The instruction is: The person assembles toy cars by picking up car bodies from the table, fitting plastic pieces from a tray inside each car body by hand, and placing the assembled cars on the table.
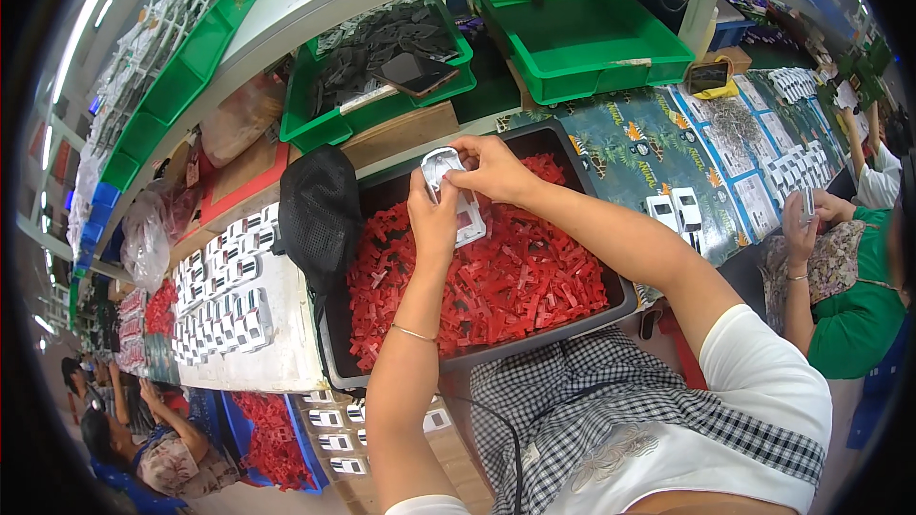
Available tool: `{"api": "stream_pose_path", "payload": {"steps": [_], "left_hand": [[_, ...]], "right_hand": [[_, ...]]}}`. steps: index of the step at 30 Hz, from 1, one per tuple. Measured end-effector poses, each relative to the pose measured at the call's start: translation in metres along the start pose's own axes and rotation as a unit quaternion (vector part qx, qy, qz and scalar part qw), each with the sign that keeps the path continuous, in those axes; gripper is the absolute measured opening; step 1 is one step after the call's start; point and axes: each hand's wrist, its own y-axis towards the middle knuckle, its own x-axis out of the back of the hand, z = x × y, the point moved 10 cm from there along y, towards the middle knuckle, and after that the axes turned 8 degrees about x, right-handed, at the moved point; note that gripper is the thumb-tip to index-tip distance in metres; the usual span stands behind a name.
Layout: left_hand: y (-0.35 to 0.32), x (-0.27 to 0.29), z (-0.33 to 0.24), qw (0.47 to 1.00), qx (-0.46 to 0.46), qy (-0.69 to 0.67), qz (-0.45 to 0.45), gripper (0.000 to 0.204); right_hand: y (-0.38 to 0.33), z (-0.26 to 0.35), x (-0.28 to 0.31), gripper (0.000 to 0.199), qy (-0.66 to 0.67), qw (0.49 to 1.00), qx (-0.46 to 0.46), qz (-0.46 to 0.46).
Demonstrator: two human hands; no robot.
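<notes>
Both my hands close around one white plastic housing (469, 221) with a rounded top and a rectangular window. My left hand (434, 215) grips its left side, and the fingers of my right hand (491, 170) press at its upper part. Whether a small part sits between my right fingertips is hidden. Beneath my hands lies a black tray (625, 303) filled with small red plastic pieces (515, 281). A black mesh bag (320, 215) hangs over the tray's left edge.
Rows of white housings (224, 310) stand on the left table; a few more (676, 215) lie at right. Beyond are a green bin (296, 124) of dark parts, a phone (417, 73) on its rim and another green tray (592, 38). A co-worker in green (859, 277) sits at right.
</notes>
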Motion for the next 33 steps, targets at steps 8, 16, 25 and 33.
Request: {"api": "stream_pose_path", "payload": {"steps": [8,16,25,33], "left_hand": [[-0.005,0.0,-0.008,0.997,-0.059,0.044,-0.01,0.016],[-0.009,-0.002,-0.019,0.993,-0.086,0.072,-0.03,0.017],[-0.019,0.047,-0.063,0.994,-0.051,0.079,-0.059,0.024],[-0.072,0.26,-0.059,0.791,-0.095,0.499,-0.341,0.048]], "right_hand": [[-0.003,0.002,-0.001,0.033,0.036,0.999,-0.012,0.005],[-0.002,0.003,0.002,0.032,0.034,0.999,0.011,-0.001],[-0.022,0.076,0.027,0.044,-0.112,0.988,0.102,0.004],[-0.184,0.082,0.168,0.03,-0.416,0.894,0.087,-0.145]]}}
